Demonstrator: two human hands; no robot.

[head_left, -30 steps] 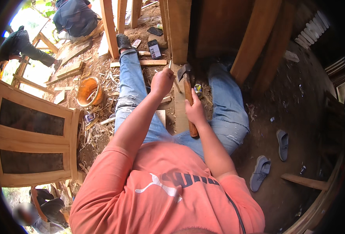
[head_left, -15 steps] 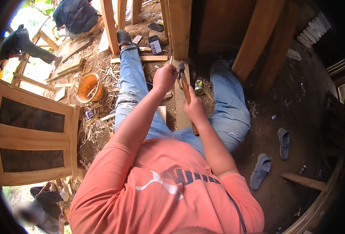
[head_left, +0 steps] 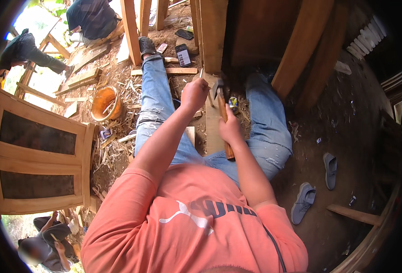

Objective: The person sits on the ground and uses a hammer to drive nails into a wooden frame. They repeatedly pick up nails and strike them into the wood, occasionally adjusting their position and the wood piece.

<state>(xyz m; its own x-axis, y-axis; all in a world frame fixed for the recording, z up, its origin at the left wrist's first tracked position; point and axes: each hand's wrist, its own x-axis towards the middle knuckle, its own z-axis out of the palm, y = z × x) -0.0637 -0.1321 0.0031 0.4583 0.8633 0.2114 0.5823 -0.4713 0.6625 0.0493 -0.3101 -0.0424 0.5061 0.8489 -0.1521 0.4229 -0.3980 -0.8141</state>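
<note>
My left hand [head_left: 195, 94] is closed round a thin chisel-like tool [head_left: 202, 73], whose pale end sticks out past the fingers toward the upright wooden post. Most of that tool is hidden by the fist. Just to its right, my right hand [head_left: 231, 126] grips a hammer [head_left: 222, 101] by its wooden handle. The dark hammer head is close beside the left fist, apart from it by a small gap. Below both hands a light wooden plank [head_left: 213, 134] lies between my outstretched legs, running up to the post [head_left: 212, 38].
A phone [head_left: 182, 55] lies beyond my left foot. An orange bucket [head_left: 106, 103] and wood shavings are to the left, near a panelled wooden frame [head_left: 39, 152]. Grey shoes [head_left: 303, 203] sit on the right. Other people [head_left: 92, 20] are at the left edges.
The hammer head has moved slightly right and down, away from the left fist. The left hand has shifted a little, still closed on the tool.
</note>
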